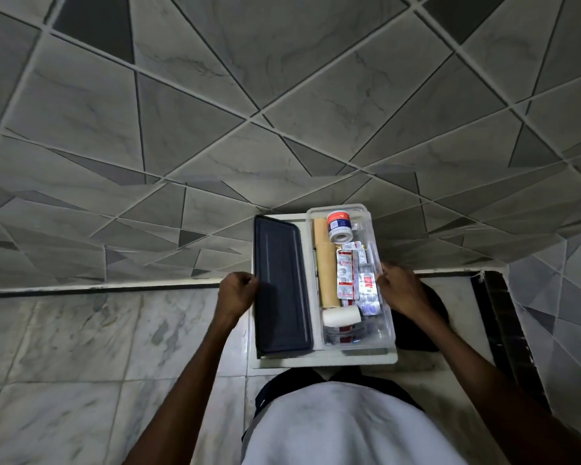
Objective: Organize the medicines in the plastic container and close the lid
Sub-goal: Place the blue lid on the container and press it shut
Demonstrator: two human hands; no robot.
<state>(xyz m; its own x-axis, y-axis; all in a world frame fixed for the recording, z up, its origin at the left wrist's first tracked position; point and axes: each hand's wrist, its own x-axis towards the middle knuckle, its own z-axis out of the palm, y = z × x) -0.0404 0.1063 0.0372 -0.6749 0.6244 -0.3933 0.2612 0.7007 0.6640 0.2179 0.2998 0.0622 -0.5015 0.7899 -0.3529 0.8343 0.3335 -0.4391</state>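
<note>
A clear plastic container (387, 330) stands on a white stool top (326, 360). Inside lie a tan bandage roll (326, 263), a white bottle with an orange cap (339, 226), a white tape roll (341, 315) and several blister strips (346, 273). The dark blue lid (280, 286) lies flat beside the container on its left. My left hand (237, 292) grips the lid's left edge. My right hand (401, 288) holds the container's right wall.
A grey tiled wall rises behind the stool. Marble floor tiles spread to the left and below. A black object (426, 330) lies on the floor right of the stool, and a dark strip (503, 317) runs along the right wall.
</note>
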